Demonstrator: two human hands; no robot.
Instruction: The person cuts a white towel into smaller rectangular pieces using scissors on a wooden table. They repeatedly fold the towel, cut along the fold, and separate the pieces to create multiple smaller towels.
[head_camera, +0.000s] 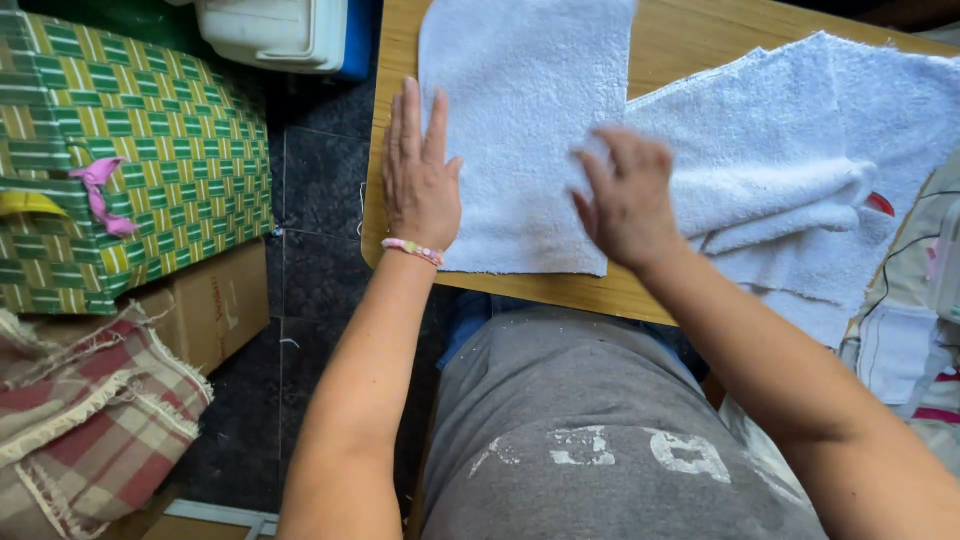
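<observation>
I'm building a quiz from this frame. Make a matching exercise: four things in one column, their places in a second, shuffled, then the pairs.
Things:
1. left hand
2. right hand
3. woven green and yellow bag
4. plaid blanket

Places:
A. on the floor at the lower left, fringed edge showing
B. flat on the left edge of the folded white towel on the wooden table
C. standing on the floor left of the table
D. over the right edge of the folded towel, blurred

Pairs: 1-B, 2-D, 3-C, 4-A
</observation>
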